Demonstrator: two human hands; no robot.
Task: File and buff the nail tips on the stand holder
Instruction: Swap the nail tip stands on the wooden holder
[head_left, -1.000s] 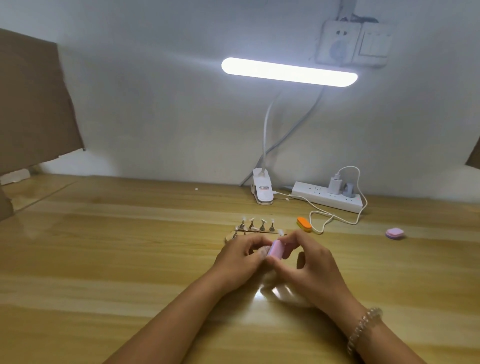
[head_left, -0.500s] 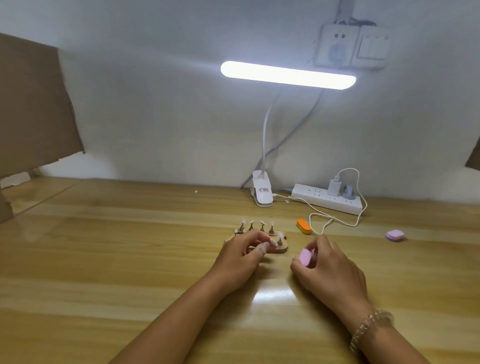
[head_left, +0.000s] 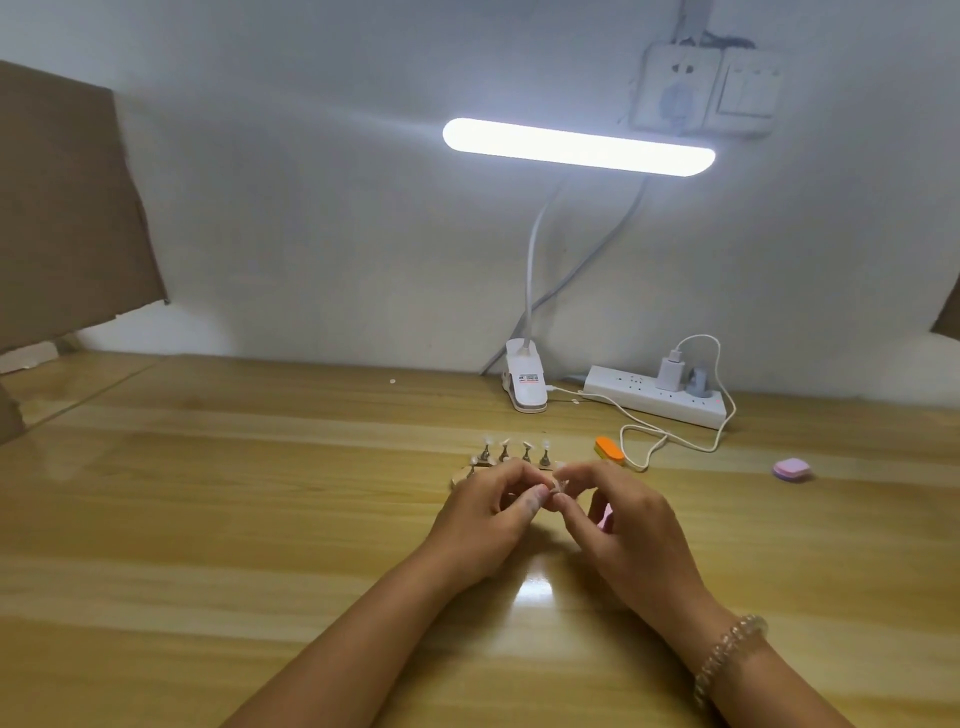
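Wooden table (head_left: 208, 519): light glossy planks, lamp glare between the wrists.
Stand holder (head_left: 462, 477): on the table just beyond the hands, wooden base partly hidden by the left hand. 4 pegs stand upright in the back row, each topped by a pale nail tip (head_left: 545, 445).
Left hand (head_left: 488, 519): thumb and forefinger pinch tight on a small grey piece (head_left: 555, 487), too small to name.
Right hand (head_left: 628, 530): forefinger and thumb pinch the same piece from the other side; fingertips of the 2 hands touch.
Pink block (head_left: 605, 518): only a sliver shows under the right hand's curled fingers; held or lying on the table, cannot tell.
Orange block (head_left: 609, 449): on the table right of the stand, beside the white cable (head_left: 675, 441).
Purple-pink block (head_left: 791, 469): far right, well apart.
Back edge: clip lamp (head_left: 576, 147) lit, power strip (head_left: 654, 399).
Bracelet (head_left: 727, 657): beads, right wrist.
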